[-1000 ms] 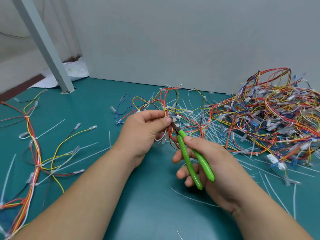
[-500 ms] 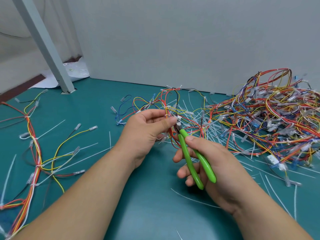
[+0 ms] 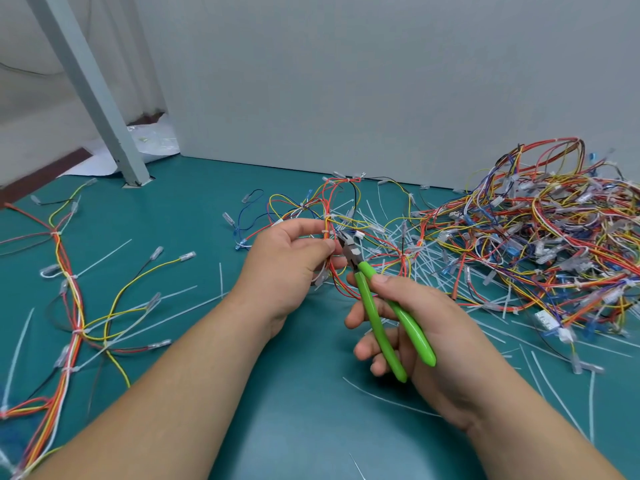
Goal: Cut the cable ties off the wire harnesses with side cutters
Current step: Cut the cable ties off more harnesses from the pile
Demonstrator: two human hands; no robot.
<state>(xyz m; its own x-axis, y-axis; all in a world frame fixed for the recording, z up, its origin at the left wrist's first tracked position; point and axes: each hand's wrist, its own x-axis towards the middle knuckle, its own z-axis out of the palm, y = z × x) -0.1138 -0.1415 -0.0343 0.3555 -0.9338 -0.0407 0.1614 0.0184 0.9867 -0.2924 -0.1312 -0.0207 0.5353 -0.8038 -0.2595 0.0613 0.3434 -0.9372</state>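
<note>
Over teal bench matting (image 3: 304, 427), my left hand (image 3: 287, 261) pinches the wire harness (image 3: 329, 209) while my right hand (image 3: 426, 334) grips green side cutters (image 3: 369, 299), tips among crowded strands: squeezing now might nick insulation beside the cable tie (image 3: 327, 231).

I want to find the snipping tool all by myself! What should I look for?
Start at the big pile of wires on the right of the teal table, then look left to the middle. There the right hand grips the cutters, their nose aimed at the bundle the left hand pinches. Only they have bright green handles.
</note>
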